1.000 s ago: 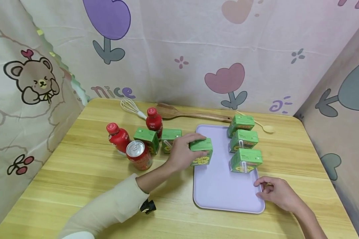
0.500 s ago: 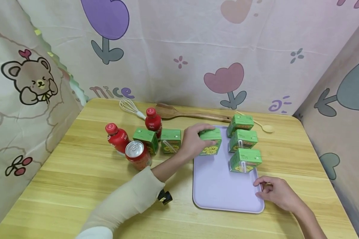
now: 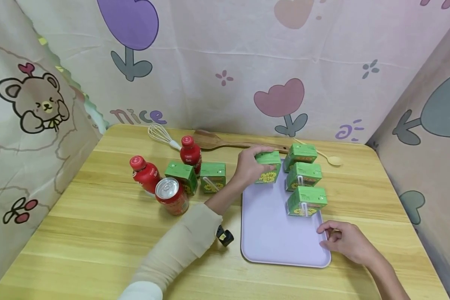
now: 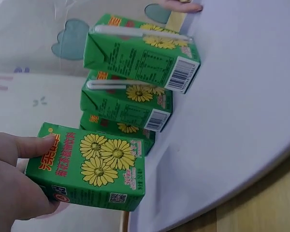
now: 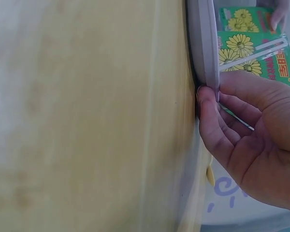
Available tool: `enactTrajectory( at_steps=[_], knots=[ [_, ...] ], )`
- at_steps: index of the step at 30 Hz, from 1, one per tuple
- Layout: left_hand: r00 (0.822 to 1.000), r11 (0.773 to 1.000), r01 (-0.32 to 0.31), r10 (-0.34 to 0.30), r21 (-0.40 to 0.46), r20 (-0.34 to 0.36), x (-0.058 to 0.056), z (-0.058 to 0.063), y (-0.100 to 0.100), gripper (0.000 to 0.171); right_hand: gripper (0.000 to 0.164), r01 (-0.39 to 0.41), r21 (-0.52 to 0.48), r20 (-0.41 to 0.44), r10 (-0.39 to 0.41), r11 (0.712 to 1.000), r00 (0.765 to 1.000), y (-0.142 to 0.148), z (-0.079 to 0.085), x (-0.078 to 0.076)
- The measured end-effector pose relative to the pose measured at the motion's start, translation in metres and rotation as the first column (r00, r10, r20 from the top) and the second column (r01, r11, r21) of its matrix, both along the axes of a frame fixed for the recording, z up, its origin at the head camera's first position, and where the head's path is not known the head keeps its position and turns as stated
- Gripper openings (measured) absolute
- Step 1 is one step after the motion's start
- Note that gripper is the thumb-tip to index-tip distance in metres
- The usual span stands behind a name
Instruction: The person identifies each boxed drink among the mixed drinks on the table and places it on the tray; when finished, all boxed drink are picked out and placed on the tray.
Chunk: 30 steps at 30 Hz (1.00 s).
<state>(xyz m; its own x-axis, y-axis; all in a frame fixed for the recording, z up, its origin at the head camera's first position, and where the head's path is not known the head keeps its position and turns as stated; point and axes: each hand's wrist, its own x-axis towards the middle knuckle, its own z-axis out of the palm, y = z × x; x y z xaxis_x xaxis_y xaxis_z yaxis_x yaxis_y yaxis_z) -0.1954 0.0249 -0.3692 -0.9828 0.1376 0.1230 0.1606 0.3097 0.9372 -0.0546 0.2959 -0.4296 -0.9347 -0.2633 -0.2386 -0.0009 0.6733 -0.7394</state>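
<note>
My left hand (image 3: pixel 248 166) grips a green drink carton (image 3: pixel 268 177) near the far left corner of the lilac tray (image 3: pixel 273 237). Yellow flowers show on its front in the left wrist view, with the thumb (image 4: pixel 41 145) across its upper end and the lower end close to the tray. Three more such cartons stand in a row along the tray's right side: a near one (image 3: pixel 306 201), a middle one (image 3: pixel 303 177) and a far one (image 3: pixel 301 154). At the tray's right edge, my right hand (image 3: pixel 348 241) pinches the rim (image 5: pixel 210 53) between thumb and fingers.
Left of the tray stand two green cartons (image 3: pixel 213 177), a red can (image 3: pixel 171 196) and two red bottles (image 3: pixel 145 174). Behind them lie a white whisk (image 3: pixel 161 134) and a wooden spatula (image 3: pixel 210 141). A pale yellow spoon (image 3: pixel 334 160) lies at the back right, before a patterned curtain.
My left hand has carried its carton away from me and rightward, from the tray's left edge toward the far row. The right hand has stayed at the rim.
</note>
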Motion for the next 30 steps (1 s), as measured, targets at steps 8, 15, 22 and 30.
enactTrajectory(
  at_steps=[8, 15, 22, 30],
  knots=[
    [1.000, 0.999, -0.023, 0.022, 0.028, 0.018, -0.019, -0.008, 0.007, 0.049, 0.027, 0.010, -0.004, 0.009, -0.010, 1.000, 1.000, 0.000, 0.001, 0.000],
    [0.999, 0.999, -0.039, 0.038, -0.032, -0.017, -0.030, -0.015, 0.011, 0.048, 0.027, -0.009, -0.023, 0.005, 0.009, 1.000, 1.000, 0.001, 0.002, -0.001],
    [0.999, 0.999, -0.024, 0.022, -0.043, -0.040, -0.036, -0.019, 0.015, 0.048, 0.027, -0.029, -0.039, 0.004, 0.029, 0.999, 1.000, 0.002, 0.002, -0.001],
    [1.000, 0.997, 0.018, -0.020, -0.072, -0.021, -0.040, -0.020, 0.015, 0.046, 0.026, -0.030, -0.038, -0.001, 0.030, 0.999, 1.000, 0.001, 0.002, 0.000]
  ],
)
